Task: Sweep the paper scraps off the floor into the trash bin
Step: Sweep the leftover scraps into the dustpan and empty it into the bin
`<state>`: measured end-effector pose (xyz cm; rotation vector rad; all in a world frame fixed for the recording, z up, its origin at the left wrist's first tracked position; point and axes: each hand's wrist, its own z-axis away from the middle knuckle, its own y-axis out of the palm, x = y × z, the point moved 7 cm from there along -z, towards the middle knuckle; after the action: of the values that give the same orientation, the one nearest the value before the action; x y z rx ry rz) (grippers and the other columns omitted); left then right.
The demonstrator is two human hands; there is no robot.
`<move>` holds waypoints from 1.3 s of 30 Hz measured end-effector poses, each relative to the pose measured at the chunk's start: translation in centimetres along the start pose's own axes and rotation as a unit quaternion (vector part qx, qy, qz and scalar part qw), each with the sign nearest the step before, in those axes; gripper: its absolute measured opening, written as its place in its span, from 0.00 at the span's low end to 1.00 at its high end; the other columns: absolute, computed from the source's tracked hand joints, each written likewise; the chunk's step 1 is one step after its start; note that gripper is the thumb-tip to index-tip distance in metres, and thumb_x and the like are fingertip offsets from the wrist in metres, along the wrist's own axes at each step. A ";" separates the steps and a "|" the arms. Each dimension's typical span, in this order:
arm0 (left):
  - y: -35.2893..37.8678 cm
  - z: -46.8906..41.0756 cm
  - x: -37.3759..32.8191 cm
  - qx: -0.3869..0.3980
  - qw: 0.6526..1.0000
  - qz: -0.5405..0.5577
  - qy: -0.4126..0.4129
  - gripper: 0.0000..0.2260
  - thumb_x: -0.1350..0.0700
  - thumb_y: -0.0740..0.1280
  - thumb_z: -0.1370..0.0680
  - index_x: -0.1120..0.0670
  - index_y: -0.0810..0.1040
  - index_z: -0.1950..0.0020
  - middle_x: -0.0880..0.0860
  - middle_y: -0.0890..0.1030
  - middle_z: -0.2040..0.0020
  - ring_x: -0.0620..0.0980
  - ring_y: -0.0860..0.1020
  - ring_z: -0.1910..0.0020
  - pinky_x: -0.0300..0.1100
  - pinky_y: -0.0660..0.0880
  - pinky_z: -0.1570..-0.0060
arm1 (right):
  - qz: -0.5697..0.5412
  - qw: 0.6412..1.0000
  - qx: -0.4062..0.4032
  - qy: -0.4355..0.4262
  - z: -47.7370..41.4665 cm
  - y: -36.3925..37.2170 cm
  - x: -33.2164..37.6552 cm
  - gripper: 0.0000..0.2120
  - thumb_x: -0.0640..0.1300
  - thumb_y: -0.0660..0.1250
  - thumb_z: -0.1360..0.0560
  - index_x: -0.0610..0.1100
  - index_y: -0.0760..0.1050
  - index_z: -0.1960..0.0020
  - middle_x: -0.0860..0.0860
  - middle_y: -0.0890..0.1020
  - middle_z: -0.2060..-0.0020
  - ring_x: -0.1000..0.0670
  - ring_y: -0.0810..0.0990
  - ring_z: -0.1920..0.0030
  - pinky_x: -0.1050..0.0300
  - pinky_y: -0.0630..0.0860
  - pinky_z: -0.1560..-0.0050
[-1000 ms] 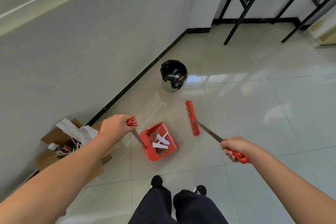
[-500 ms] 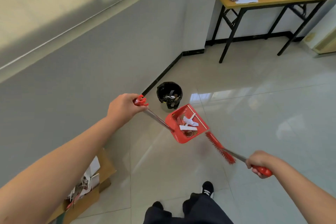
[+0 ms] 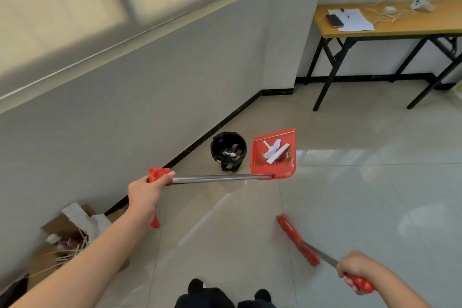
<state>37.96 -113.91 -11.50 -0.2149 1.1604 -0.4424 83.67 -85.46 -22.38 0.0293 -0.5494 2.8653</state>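
- Clamped around the red grip of the dustpan handle (image 3: 215, 178), left hand (image 3: 143, 192) out at arm's length; closed on the red handle of the broom (image 3: 297, 241), right hand (image 3: 355, 270) low and nearer the body than the trash bin (image 3: 228, 151).
- Left of the trash bin: grey wall, and nearer the body a cardboard box (image 3: 67, 240) of clutter on the floor.
- Lifted clear of the tiles within the last second, dustpan (image 3: 273, 155) now up in the air and level with the trash bin, just to its right in view; not yet over the opening.
- Riding in the pan, paper scraps (image 3: 275, 149), white strips heaped against the back wall, none seen spilling.
- Already holding scraps inside its black liner, trash bin against the wall's dark skirting.
- Swung back from the pan's lip, broom head idle above the floor, well apart from the trash bin.
- Sweeping apparently finished; remaining: carry the pan left over the rim and tip.
- Far beyond the trash bin, wooden table (image 3: 390, 25) with papers and a phone.
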 end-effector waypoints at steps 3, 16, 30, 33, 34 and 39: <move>0.3 0.5 2.3 -0.022 0.998 0.037 -0.056 0.15 0.49 0.78 0.34 0.59 0.79 0.65 0.53 0.63 0.75 0.51 0.61 0.75 0.41 0.60 0.70 | 0.042 0.999 -0.004 -0.003 -1.2 -2.1 1.8 0.09 0.27 0.60 0.30 0.34 0.69 0.67 0.43 0.71 0.83 0.50 0.68 0.86 0.66 0.68 0.77; 2.9 -1.1 9.8 -0.107 0.917 0.251 -0.290 0.12 0.55 0.76 0.30 0.58 0.75 0.66 0.52 0.70 0.70 0.47 0.64 0.75 0.40 0.68 0.70 | 0.051 0.992 -0.084 -0.077 -2.6 -6.0 11.0 0.03 0.31 0.58 0.30 0.37 0.69 0.58 0.44 0.69 0.82 0.52 0.65 0.82 0.60 0.64 0.73; 5.0 -2.7 14.3 -0.043 0.790 0.404 -0.460 0.08 0.57 0.67 0.22 0.53 0.73 0.61 0.49 0.66 0.86 0.44 0.62 0.90 0.28 0.64 0.84 | 0.063 0.992 -0.043 -0.098 -0.9 -3.1 20.7 0.05 0.30 0.60 0.28 0.36 0.72 0.55 0.45 0.69 0.81 0.51 0.64 0.81 0.63 0.68 0.77; 5.8 -2.4 14.6 -0.026 0.758 0.441 -0.479 0.11 0.58 0.65 0.21 0.53 0.69 0.63 0.49 0.64 0.87 0.45 0.62 0.90 0.27 0.64 0.83 | 0.078 0.992 -0.028 -0.097 -0.8 -1.9 21.4 0.05 0.30 0.60 0.28 0.36 0.72 0.55 0.46 0.69 0.80 0.51 0.65 0.81 0.63 0.68 0.77; 6.1 -2.1 14.6 -0.019 0.747 0.454 -0.485 0.12 0.58 0.64 0.20 0.54 0.67 0.64 0.49 0.64 0.86 0.45 0.62 0.90 0.27 0.64 0.83 | 0.083 0.992 -0.023 -0.096 -0.8 -1.5 21.6 0.05 0.30 0.60 0.28 0.36 0.72 0.54 0.46 0.68 0.80 0.51 0.65 0.81 0.63 0.68 0.77; 6.4 -1.4 14.6 -0.012 0.728 0.479 -0.491 0.13 0.59 0.64 0.21 0.54 0.67 0.64 0.49 0.64 0.86 0.45 0.62 0.90 0.27 0.64 0.83 | 0.113 0.990 -0.010 -0.087 -1.3 -0.5 22.3 0.17 0.30 0.62 0.29 0.33 0.73 0.40 0.44 0.69 0.79 0.50 0.66 0.81 0.63 0.68 0.75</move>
<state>42.83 -114.56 -26.68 0.1529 0.0988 0.5937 62.05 -79.79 -22.08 0.2310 -0.6534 3.0965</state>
